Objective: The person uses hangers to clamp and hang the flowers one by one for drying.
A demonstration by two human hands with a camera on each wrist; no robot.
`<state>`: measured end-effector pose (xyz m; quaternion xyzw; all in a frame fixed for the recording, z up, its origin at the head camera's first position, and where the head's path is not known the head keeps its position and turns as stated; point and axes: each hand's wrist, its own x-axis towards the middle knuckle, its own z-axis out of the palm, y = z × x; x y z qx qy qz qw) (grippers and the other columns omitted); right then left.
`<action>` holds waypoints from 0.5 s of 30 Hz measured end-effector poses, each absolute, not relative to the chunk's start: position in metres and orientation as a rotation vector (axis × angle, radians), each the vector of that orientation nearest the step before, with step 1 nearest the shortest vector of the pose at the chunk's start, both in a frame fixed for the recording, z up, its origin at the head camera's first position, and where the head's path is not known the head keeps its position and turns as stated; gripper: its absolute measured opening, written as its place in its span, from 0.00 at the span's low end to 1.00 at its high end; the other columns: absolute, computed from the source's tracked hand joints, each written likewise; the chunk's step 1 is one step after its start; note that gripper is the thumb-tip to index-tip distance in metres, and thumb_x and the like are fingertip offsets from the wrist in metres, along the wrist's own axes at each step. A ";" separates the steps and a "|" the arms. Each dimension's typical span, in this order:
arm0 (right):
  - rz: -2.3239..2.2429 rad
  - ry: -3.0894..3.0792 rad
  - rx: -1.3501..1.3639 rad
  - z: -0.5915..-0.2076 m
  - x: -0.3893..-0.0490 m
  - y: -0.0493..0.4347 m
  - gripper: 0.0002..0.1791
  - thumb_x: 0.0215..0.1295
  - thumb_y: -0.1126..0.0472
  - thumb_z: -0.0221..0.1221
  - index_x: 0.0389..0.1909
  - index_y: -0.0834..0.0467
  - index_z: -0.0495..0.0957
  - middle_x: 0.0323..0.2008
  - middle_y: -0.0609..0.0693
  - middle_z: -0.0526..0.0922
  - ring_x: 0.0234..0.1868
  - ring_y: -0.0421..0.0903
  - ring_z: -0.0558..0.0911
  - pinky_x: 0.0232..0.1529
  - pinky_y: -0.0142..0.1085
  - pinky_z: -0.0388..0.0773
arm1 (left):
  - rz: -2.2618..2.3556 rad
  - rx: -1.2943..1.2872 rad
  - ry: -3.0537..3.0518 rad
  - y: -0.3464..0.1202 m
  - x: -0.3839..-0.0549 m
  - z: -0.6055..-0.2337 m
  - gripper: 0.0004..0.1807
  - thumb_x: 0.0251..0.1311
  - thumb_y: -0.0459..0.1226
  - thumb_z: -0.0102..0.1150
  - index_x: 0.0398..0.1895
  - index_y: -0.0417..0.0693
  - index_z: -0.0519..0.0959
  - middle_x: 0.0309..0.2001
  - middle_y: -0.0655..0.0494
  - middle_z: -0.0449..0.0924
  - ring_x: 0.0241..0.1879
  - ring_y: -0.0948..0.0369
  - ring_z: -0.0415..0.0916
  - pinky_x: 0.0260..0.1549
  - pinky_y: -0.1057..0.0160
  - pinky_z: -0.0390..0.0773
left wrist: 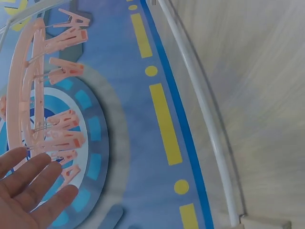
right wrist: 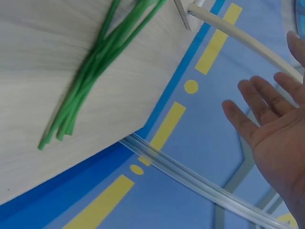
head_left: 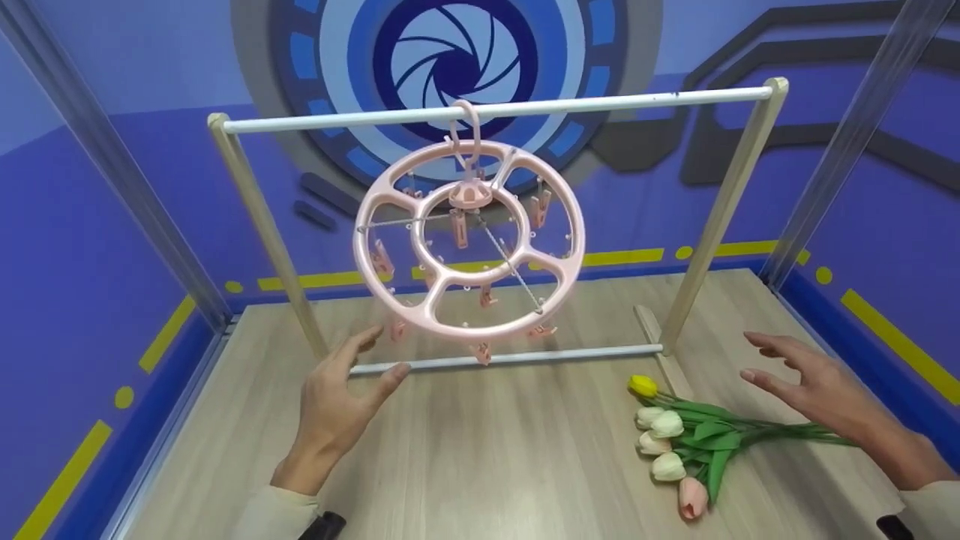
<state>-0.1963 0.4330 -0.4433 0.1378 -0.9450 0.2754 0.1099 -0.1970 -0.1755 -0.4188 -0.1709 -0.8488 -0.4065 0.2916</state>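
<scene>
A round pink clothes-drying hanger [head_left: 491, 330] hangs by its hook from the white top bar of a wooden rack. Several pink clothespins [left wrist: 66, 140] dangle beneath its ring. My left hand [head_left: 334, 401] is raised in front of the rack's left side, just below and left of the ring, fingers spread and nothing in it. Over at the right, my right hand [head_left: 825, 382] hovers above the stems of a bunch of artificial tulips [head_left: 712, 431], apart from them. Its fingers are extended in the right wrist view and hold nothing. The tulips lie on the table, with yellow, white and pink heads.
The rack has two wooden posts, the right post [head_left: 724, 217] standing behind the tulips, and a white lower bar [head_left: 562, 356] close to the tabletop [head_left: 480, 450]. Blue printed walls [head_left: 150, 187] with metal corner profiles [head_left: 847, 142] enclose the table at the back and sides.
</scene>
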 end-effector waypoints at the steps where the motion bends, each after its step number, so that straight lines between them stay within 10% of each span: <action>1: 0.808 -2.766 0.409 -0.446 -0.196 0.434 0.31 0.75 0.56 0.67 0.74 0.62 0.72 0.64 0.66 0.79 0.60 0.48 0.79 0.55 0.27 0.74 | -1.115 -0.461 -2.254 -0.174 -0.198 -0.421 0.32 0.59 0.44 0.77 0.65 0.42 0.82 0.61 0.50 0.85 0.57 0.47 0.84 0.56 0.38 0.81; 6: 0.821 -2.727 0.414 -0.458 -0.197 0.440 0.26 0.72 0.60 0.70 0.67 0.63 0.79 0.59 0.64 0.84 0.54 0.19 0.71 0.49 0.13 0.66 | -1.228 -0.516 -2.218 -0.164 -0.200 -0.428 0.30 0.61 0.41 0.78 0.66 0.43 0.81 0.61 0.53 0.85 0.57 0.51 0.84 0.55 0.43 0.84; 15: 0.742 -2.767 0.365 -0.476 -0.199 0.448 0.19 0.69 0.59 0.72 0.58 0.60 0.85 0.51 0.57 0.88 0.50 0.34 0.84 0.46 0.28 0.82 | -1.379 -0.573 -2.144 -0.141 -0.207 -0.433 0.26 0.60 0.38 0.80 0.60 0.39 0.83 0.57 0.51 0.87 0.54 0.50 0.86 0.52 0.55 0.86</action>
